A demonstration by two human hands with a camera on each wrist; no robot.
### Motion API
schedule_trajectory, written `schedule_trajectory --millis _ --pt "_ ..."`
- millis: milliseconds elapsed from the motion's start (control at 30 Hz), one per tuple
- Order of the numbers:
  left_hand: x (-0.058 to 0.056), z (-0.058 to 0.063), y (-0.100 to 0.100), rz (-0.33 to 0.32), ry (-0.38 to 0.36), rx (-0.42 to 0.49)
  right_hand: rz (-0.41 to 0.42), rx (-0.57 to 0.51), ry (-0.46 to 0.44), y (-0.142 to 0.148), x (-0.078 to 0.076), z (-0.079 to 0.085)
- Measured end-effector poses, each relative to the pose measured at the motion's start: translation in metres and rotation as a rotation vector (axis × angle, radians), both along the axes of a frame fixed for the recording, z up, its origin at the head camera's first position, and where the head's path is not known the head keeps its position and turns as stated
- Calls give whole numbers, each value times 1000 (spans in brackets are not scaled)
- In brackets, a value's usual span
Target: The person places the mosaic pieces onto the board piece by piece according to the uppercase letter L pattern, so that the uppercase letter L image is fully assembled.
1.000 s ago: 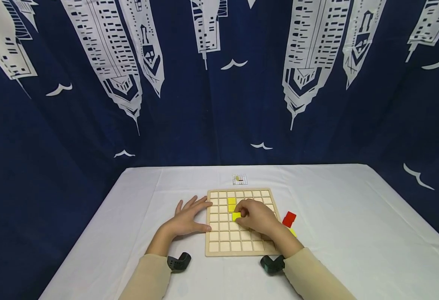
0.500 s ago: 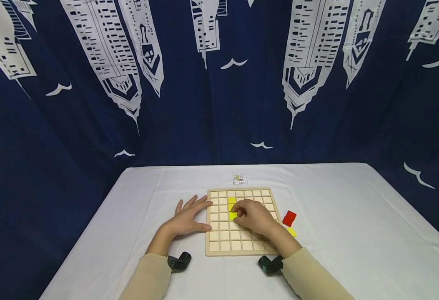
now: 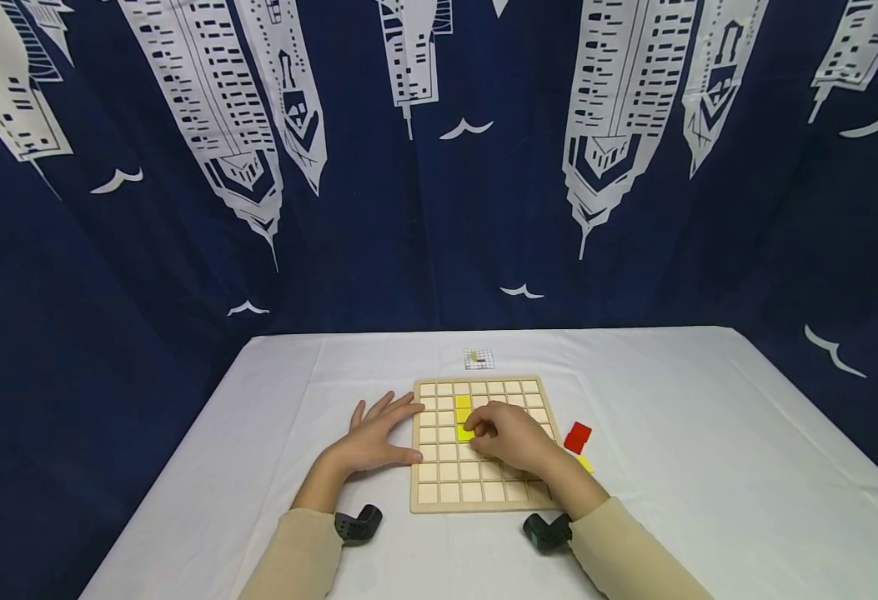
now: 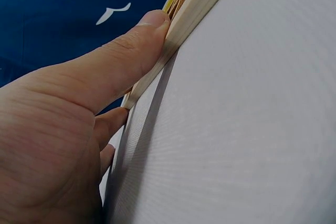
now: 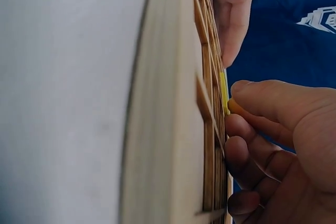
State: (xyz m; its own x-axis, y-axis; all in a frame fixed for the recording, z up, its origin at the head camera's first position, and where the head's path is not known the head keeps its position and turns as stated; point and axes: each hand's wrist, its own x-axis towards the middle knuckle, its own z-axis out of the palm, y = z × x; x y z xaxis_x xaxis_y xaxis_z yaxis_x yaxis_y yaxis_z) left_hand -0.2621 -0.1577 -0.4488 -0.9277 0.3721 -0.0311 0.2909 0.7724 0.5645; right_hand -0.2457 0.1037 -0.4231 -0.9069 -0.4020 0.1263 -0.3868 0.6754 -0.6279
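Observation:
A wooden grid board (image 3: 449, 507) lies on the white table. Yellow square tiles (image 3: 463, 402) stand in one column of its cells. At the lower end of that column, my right hand (image 3: 514, 435) has its curled thumb and fingers at a yellow tile (image 3: 464, 433), pinching near its right side. The right wrist view shows this yellow tile (image 5: 224, 93) beside the thumb tip, low in the grid; its far side is hidden. My left hand (image 3: 374, 442) is spread, with thumb and fingertips resting against the board's left edge.
Red tiles (image 3: 578, 437) lie right of the board, with yellow (image 3: 585, 463) partly behind my right forearm. A small printed grid card (image 3: 479, 359) lies beyond the board. A dark blue patterned curtain (image 3: 423, 250) hangs behind the table.
The lowest yellow tile has shifted slightly left into line with the column. My right hand moved left with it, then slightly back right. My left hand has stayed at the board's edge.

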Motion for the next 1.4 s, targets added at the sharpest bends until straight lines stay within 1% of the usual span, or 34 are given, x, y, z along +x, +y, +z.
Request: schedule_trajectory --millis 100,300,400,567,767,867,1100,1200,1400 --pt "0 0 0 -1 -2 6 22 -15 -10 4 1 -1" --pt "0 0 0 0 -5 3 95 -55 -9 18 4 3" --pt "0 1 -1 0 -2 9 107 -64 -18 27 6 6" --pt "0 2 -1 -7 9 20 99 -60 -8 42 8 8" --pt "0 0 0 -1 1 13 90 -48 2 59 12 9" --pt "1 0 0 0 -7 13 75 -41 -8 68 14 10" --pt "0 1 1 -1 6 20 17 -35 -3 89 14 15" --pt "0 2 0 -3 5 20 2 -39 -17 97 14 16" --pt "0 0 -1 -1 3 29 3 -77 -60 110 13 17"
